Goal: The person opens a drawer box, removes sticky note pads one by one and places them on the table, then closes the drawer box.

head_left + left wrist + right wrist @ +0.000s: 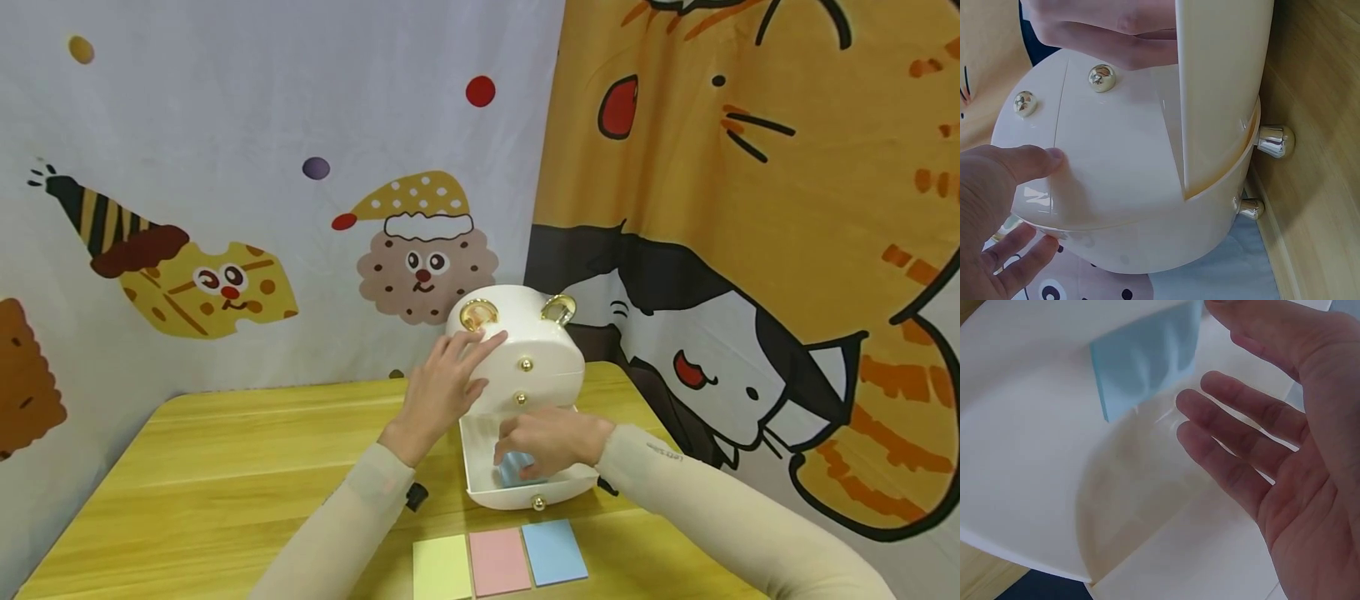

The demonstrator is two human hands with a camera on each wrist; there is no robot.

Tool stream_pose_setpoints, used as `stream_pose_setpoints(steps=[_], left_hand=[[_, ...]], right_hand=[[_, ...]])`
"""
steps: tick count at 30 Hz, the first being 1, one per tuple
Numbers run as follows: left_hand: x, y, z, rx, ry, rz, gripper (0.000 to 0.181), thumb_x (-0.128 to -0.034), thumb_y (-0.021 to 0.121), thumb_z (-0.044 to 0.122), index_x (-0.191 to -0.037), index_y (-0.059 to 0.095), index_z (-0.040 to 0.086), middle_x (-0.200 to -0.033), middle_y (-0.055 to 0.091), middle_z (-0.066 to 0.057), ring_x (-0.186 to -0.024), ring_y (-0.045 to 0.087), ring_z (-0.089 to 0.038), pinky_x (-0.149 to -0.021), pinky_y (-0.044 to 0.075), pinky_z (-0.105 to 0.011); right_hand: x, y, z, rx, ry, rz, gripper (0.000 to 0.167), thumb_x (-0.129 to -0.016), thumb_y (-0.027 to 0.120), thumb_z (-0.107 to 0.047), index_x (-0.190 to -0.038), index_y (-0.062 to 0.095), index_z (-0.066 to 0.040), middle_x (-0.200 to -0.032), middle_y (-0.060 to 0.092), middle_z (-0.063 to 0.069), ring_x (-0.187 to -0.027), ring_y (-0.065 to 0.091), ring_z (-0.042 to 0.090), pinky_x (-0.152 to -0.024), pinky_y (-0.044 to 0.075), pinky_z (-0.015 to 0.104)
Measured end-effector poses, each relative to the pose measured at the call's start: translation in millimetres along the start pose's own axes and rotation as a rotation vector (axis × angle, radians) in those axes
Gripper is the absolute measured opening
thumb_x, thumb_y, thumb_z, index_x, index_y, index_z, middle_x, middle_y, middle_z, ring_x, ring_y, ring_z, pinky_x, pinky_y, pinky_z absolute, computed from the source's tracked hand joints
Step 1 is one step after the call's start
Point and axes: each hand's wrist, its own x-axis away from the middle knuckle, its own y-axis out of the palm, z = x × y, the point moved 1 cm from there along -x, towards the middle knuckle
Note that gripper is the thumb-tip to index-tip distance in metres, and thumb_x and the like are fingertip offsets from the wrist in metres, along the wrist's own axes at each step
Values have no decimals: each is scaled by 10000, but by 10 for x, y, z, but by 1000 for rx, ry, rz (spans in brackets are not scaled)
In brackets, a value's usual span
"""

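Note:
A white bear-shaped drawer box (pixel 517 350) with gold ears and round gold knobs stands on the table, its bottom drawer (pixel 480 492) pulled out. Inside this drawer is a light-blue sticky-note pad (pixel 1147 359). My right hand (pixel 555 437) reaches over the drawer. Its fingers are loosely bent beside the pad, and the thumb comes near one corner; whether they touch is unclear. My left hand (pixel 442 387) braces the box, its thumb (pixel 1041 161) on the front and fingers at the side.
Yellow (pixel 441 568), pink (pixel 499 562) and blue (pixel 555 552) sticky-note pads lie in a row in front of the drawer. The wooden table (pixel 262 475) extends left. Printed cartoon cloths (pixel 247 125) hang behind the box and to its right.

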Motion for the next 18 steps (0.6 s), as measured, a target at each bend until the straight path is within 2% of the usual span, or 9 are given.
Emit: stream_pose_setpoints(steps=[12, 18], left_hand=[[-9, -18, -3, 3, -5, -11, 888, -970, 990, 204, -1727, 566, 389, -1584, 673, -47, -1213, 712, -309, -533, 579, -318], [-4, -14, -2, 16, -8, -18, 885, -972, 987, 199, -1729, 567, 382, -1594, 674, -53, -1204, 716, -312, -540, 579, -315]], right_hand=[[-78, 43, 29, 86, -55, -8, 438, -951, 999, -404, -1364, 855, -400, -1313, 804, -113, -1004, 700, -12, -863, 627, 174], [-112, 67, 45, 99, -54, -28, 461, -930, 1015, -409, -1362, 854, -403, -1361, 791, -104, -1064, 726, 15, -910, 641, 197]])
